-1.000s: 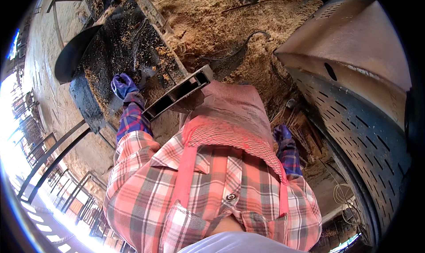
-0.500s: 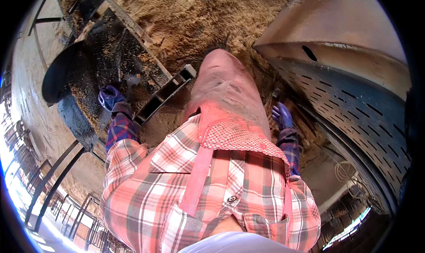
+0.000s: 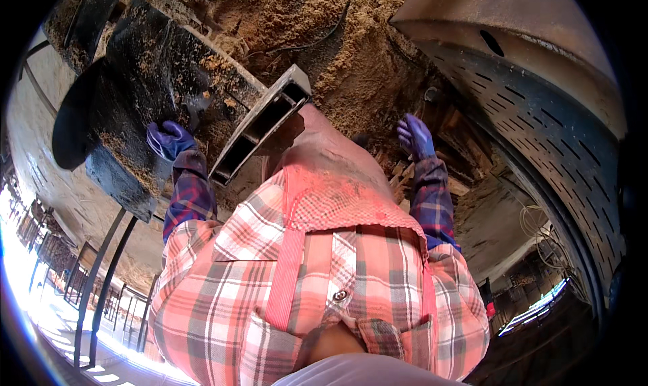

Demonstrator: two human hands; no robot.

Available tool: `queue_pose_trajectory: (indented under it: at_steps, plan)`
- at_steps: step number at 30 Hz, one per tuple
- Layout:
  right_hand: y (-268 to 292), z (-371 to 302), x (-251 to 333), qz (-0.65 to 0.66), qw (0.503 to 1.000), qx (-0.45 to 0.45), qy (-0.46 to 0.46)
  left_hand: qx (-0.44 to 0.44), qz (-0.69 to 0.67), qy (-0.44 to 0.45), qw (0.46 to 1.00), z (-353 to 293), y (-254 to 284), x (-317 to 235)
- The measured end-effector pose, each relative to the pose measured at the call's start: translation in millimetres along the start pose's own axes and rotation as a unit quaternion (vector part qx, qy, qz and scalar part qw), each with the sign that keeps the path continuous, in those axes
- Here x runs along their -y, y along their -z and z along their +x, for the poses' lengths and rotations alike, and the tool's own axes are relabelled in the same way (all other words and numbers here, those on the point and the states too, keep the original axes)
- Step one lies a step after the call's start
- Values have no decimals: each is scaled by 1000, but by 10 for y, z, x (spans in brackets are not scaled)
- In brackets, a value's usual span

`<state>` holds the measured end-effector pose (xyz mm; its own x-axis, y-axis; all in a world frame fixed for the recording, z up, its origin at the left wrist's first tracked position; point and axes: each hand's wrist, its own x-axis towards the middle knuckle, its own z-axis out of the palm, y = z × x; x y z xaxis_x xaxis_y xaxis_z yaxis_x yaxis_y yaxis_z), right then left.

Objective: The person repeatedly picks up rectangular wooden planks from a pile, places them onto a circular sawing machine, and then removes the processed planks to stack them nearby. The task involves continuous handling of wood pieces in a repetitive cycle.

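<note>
Both my hands wear purple gloves. My left hand (image 3: 170, 141) hangs over or against a dark metal chute (image 3: 145, 62) strewn with brown crumbs; its fingers are loosely bent and apart, with nothing seen in them. Whether it touches the metal I cannot tell. Out to the right, my right hand (image 3: 416, 136) has its fingers stretched and holds nothing. Just below and beside it lie several wooden pieces (image 3: 466, 153). A small round grey object (image 3: 430, 94) sits beyond its fingertips. Between my arms hangs a dusty red apron (image 3: 337, 163).
A slotted metal frame (image 3: 263, 126) juts out between my left hand and the apron. Loose brown sawdust-like material (image 3: 283, 14) covers the ground ahead. A big perforated metal housing (image 3: 540, 116) stands close at the right. Black bars (image 3: 101, 285) rise at the lower left.
My right hand has reached farther forward, its fingers stretched. My left hand stays by the chute with its fingers turned. The view and apron have shifted, and more wooden pieces show.
</note>
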<state>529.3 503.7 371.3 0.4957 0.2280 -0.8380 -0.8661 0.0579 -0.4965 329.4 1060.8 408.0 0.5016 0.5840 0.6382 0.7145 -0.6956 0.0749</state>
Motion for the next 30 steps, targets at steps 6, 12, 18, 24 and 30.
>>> queue_pose_trajectory:
  at_steps: [6,12,18,24,30]
  plan:
    - [-434,87,317,11,999,-12,49,-11,3,14,1000,133,-32,-200]
    - [688,335,-343,142,988,-52,-36,-54,14,-34,998,98,-190,-95]
    - [996,370,-392,86,971,-192,-109,29,-86,180,979,-201,-373,476]
    - [876,730,266,-39,980,-104,-166,128,-145,336,922,-1267,255,143]
    - [78,394,2226,-112,992,-11,60,542,-384,302,684,-1780,-110,-1953]
